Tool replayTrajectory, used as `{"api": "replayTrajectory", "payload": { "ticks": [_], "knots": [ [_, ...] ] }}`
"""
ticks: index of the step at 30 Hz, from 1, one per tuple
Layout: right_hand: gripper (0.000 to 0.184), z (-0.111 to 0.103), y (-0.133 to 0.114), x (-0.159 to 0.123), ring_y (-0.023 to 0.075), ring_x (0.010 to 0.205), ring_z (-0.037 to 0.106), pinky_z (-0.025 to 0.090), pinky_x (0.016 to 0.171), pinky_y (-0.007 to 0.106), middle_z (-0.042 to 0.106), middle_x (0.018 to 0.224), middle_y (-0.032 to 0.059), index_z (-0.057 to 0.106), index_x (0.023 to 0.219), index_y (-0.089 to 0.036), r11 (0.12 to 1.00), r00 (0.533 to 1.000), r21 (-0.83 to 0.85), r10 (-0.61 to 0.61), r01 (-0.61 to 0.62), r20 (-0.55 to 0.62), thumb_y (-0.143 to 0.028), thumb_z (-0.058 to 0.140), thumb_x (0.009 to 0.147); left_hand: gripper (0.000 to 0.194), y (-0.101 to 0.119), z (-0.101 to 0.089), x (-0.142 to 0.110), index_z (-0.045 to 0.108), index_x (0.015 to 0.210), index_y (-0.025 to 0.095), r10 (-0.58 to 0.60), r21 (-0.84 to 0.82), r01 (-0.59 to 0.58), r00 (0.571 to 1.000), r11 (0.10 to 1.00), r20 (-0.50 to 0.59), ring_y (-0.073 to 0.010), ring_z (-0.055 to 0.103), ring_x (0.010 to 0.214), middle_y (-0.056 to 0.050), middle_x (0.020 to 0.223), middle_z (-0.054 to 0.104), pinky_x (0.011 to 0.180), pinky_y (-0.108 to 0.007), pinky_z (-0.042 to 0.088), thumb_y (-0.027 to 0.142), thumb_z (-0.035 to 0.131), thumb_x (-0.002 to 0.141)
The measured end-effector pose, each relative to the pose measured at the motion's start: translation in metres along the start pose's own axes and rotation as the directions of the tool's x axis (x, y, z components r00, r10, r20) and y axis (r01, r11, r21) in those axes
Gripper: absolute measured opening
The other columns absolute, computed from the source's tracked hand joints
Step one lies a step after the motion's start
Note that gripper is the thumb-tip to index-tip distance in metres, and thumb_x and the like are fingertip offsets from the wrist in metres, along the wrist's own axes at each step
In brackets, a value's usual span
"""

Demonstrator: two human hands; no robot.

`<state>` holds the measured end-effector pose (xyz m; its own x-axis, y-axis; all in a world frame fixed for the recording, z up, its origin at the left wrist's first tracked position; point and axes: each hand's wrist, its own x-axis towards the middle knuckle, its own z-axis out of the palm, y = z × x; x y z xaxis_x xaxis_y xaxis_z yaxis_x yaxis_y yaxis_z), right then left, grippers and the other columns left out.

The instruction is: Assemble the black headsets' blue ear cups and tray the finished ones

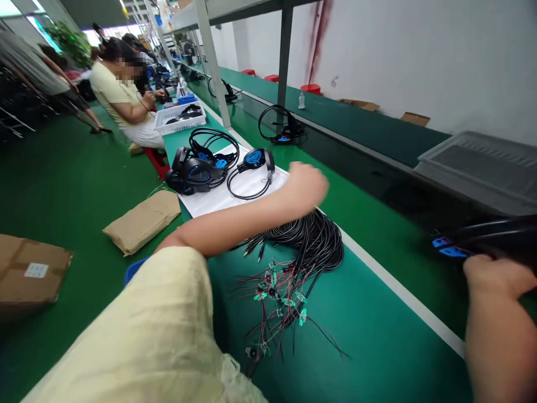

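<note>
My left hand (307, 184) reaches across the green bench above a bundle of black cables (312, 240), next to a white sheet (218, 198); its fingers are curled under and hidden, so I cannot see anything in it. At the far right my right hand (497, 275) is closed on a black and blue headset (482, 240). Small green circuit boards on red and black wires (279, 296) lie at the near end of the bundle. Several black and blue headsets (201, 168) rest on the white sheet, with one headset (255, 162) nearest my left hand.
A grey tray (482, 168) stands at the right by a dark conveyor channel. Another headset (279, 131) lies further back. A seated person (121, 95) works at a white basket (180, 118). A brown parcel (142, 221) and a cardboard box (29, 274) lie on the green floor.
</note>
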<state>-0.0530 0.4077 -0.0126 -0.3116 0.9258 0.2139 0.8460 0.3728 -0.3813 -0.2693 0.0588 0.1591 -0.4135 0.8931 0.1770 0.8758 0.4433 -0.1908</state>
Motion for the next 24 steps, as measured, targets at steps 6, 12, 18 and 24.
{"api": "replayTrajectory", "payload": {
  "ticks": [6,12,18,24],
  "knots": [
    [0.039,-0.029,0.025,-0.039,0.0238,0.052,0.049,0.035,0.055,0.043,0.067,0.073,0.0210,0.077,0.101,-0.018,0.998,0.985,-0.035,0.050,-0.045,0.167,-0.016,0.057,0.068,0.008,-0.122,0.055,-0.094,0.067,0.087,0.011,-0.299,0.044,0.296,0.931,0.954,0.209,-0.0247,0.063,0.092,-0.013,0.090,0.071,0.080,-0.032,0.044,0.013,0.061,0.082],
    [0.032,-0.132,0.031,-0.164,0.0233,0.077,0.062,0.048,0.071,0.041,0.069,0.112,0.0099,0.071,0.109,-0.030,0.986,0.981,0.043,-0.163,0.159,0.106,-0.033,0.059,0.079,0.026,-0.112,0.019,-0.088,0.061,0.104,0.016,-0.265,-0.224,0.233,0.956,0.946,-0.128,-0.0201,0.063,0.094,-0.009,0.101,0.069,0.078,-0.030,0.045,0.024,0.037,0.099],
    [0.058,-0.254,-0.010,-0.324,0.0245,0.125,0.055,0.046,0.106,0.042,0.056,0.135,0.0105,0.043,0.142,-0.026,0.806,0.802,0.084,-0.563,0.586,-0.202,-0.040,0.058,0.088,0.028,-0.033,-0.068,-0.123,0.057,0.097,0.018,-0.017,-0.760,-0.403,0.879,0.510,-0.477,-0.0029,0.048,0.058,0.006,0.064,0.054,0.062,-0.022,0.044,0.042,0.043,0.100],
    [0.112,-0.298,-0.002,-0.419,0.0327,0.141,0.036,0.038,0.113,0.052,0.031,0.155,0.0133,0.004,0.156,-0.022,0.725,0.765,0.274,-0.641,0.631,-0.067,-0.057,0.071,0.073,0.041,0.072,-0.104,-0.164,0.063,0.102,0.017,0.515,-0.916,-0.368,0.822,0.158,-0.242,-0.0041,0.048,0.053,0.003,0.069,0.055,0.055,-0.023,0.040,0.052,0.042,0.097]
  ]
}}
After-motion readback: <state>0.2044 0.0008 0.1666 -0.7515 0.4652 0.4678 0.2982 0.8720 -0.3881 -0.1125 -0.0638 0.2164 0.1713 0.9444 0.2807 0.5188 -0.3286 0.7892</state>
